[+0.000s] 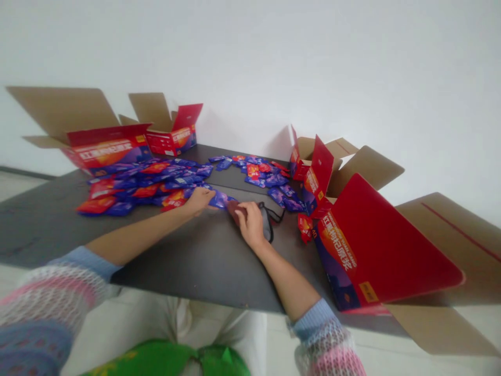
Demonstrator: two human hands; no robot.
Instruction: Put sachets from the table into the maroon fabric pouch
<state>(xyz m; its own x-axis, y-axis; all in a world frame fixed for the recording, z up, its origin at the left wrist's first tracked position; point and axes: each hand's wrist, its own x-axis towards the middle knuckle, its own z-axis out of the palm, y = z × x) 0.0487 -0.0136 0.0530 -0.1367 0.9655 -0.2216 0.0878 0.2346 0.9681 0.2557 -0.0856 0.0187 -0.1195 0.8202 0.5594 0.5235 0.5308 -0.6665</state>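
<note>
My left hand (200, 200) pinches the near end of a blue-purple sachet (220, 199) above the dark table (203, 261). The sachet's far end meets a dark red-brown object (234, 210), whose kind I cannot make out. Fingers of my right hand (251, 223) curl over that object. Right beside this hand is a grey thing (267, 223) with a black cord, partly covered by the hand. A heaped pile of blue and red sachets (144, 180) lies just left of and behind my left hand.
More sachets (270, 177) lie along the table's back, with a red sachet (305, 227) farther right. Open red cartons stand at the left (113, 151), back left (176, 141), right (319, 183) and front right (376, 250), flaps spread. A white wall (250, 68) rises behind.
</note>
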